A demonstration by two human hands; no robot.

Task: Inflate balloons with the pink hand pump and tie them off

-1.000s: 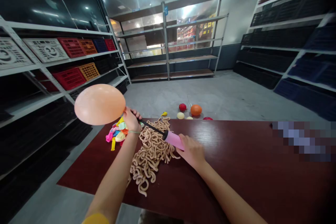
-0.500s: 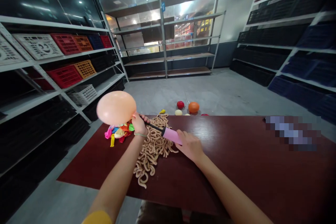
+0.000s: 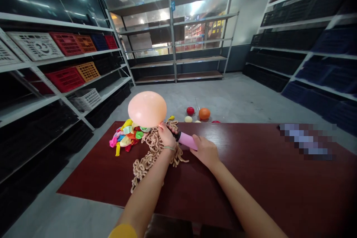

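An inflated peach balloon (image 3: 147, 109) hangs above the table's far left part. My left hand (image 3: 167, 136) is closed around its neck, at the front end of a pink hand pump (image 3: 187, 141). The pump's nozzle is hidden by those fingers. My right hand (image 3: 205, 151) is wrapped around the pump's near end. Beneath my left forearm lies a heap of beige, curled, worm-like strands (image 3: 143, 165). Left of it sits a pile of limp coloured balloons (image 3: 125, 140).
A dark red table (image 3: 237, 178) spans the front, with a blurred-out object (image 3: 305, 139) on its right. Beyond its far edge, an orange balloon (image 3: 204, 113), a red balloon (image 3: 190, 111) and others rest on the floor. Shelves with crates (image 3: 67, 44) line the left.
My left hand and the peach balloon have moved right, toward my right hand. The pump's black rod, exposed before, is now pushed in. My right hand has barely shifted.
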